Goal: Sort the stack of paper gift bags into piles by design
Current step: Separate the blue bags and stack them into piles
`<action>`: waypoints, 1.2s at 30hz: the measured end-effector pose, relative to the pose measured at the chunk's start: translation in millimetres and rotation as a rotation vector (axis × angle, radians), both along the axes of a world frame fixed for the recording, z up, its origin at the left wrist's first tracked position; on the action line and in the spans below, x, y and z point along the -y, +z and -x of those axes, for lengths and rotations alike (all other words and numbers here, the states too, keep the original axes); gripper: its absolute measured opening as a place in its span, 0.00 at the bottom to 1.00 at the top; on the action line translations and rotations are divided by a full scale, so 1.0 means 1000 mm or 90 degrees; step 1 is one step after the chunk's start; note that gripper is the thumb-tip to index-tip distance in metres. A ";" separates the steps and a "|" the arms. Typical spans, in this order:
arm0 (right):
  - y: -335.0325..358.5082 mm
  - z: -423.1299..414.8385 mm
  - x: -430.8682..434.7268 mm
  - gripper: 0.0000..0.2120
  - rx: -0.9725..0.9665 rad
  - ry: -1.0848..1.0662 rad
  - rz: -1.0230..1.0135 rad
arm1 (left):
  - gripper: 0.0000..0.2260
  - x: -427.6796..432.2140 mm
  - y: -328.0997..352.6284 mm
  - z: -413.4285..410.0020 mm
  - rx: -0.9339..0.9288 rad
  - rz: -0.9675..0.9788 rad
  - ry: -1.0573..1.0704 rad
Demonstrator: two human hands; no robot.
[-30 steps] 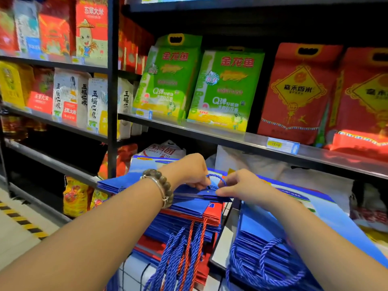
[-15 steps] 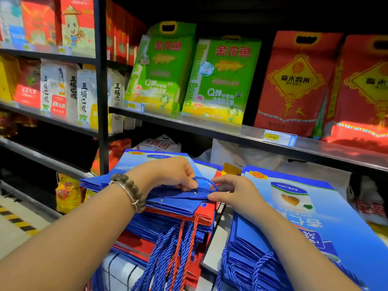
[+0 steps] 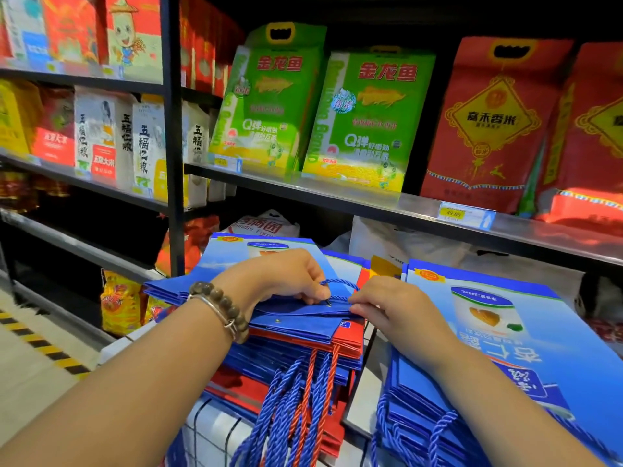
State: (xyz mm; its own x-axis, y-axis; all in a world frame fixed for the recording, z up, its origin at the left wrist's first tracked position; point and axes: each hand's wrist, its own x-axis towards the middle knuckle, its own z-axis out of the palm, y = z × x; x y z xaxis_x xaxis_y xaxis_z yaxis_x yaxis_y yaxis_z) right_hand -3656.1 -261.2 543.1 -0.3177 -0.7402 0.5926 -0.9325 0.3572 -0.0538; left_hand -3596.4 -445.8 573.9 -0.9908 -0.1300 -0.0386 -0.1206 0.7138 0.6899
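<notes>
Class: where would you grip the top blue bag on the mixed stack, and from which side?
Probably the near folded edge of the top blue bag, by its rope handle, approached from the front: the bag lies flat, so only that edge offers a pinch.

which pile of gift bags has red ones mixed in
The left pile: red bags show between its blue ones. The right pile shows only blue bags.

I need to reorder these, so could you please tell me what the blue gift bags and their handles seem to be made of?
The blue gift bags look like coated paper with a slight gloss: they fold flat with sharp creases and carry printed artwork. Their handles look like twisted cord, possibly synthetic; the spiral strands show clearly.
</notes>
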 end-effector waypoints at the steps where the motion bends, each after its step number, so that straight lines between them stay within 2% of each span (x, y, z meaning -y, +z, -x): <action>1: 0.000 -0.003 0.002 0.14 -0.074 -0.008 -0.017 | 0.11 0.000 0.000 -0.001 0.002 0.006 0.003; 3: 0.001 -0.006 0.004 0.16 -0.162 -0.013 -0.027 | 0.11 -0.001 -0.001 -0.001 0.006 0.017 0.009; 5: 0.001 -0.010 0.005 0.16 -0.187 -0.013 -0.028 | 0.11 -0.002 0.000 -0.002 0.012 0.027 0.008; 10: 0.002 -0.009 0.005 0.10 -0.194 -0.001 -0.055 | 0.09 -0.006 0.000 -0.003 0.015 0.053 0.006; 14: -0.001 -0.005 0.007 0.15 -0.193 -0.012 -0.046 | 0.13 -0.005 0.002 -0.004 0.027 0.091 -0.004; 16: -0.002 -0.004 0.007 0.11 -0.164 -0.007 -0.033 | 0.14 -0.004 0.004 -0.005 0.035 0.080 -0.011; 19: -0.002 -0.005 0.004 0.06 -0.116 -0.014 -0.040 | 0.08 -0.004 0.004 -0.006 0.035 0.054 -0.012; 22: -0.001 0.000 0.000 0.08 0.104 -0.034 -0.011 | 0.06 -0.001 -0.002 -0.003 0.028 0.015 0.000; 25: -0.003 0.004 -0.001 0.09 0.144 -0.014 -0.003 | 0.06 0.002 -0.006 0.000 0.032 0.006 0.005; 31: 0.003 -0.001 0.001 0.13 0.096 -0.053 -0.092 | 0.10 0.003 -0.009 0.000 0.037 -0.006 0.008; 36: 0.004 -0.010 0.005 0.17 -0.062 -0.121 -0.225 | 0.13 0.001 -0.010 0.000 0.029 -0.003 0.016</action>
State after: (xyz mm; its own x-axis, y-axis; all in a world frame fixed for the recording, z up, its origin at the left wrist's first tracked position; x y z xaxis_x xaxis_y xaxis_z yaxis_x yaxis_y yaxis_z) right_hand -3645.8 -266.0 547.1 -0.4240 -0.8366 0.3468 -0.8427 0.5048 0.1875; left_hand -3596.2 -447.0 563.8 -0.9843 -0.1548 -0.0847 -0.1702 0.7068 0.6866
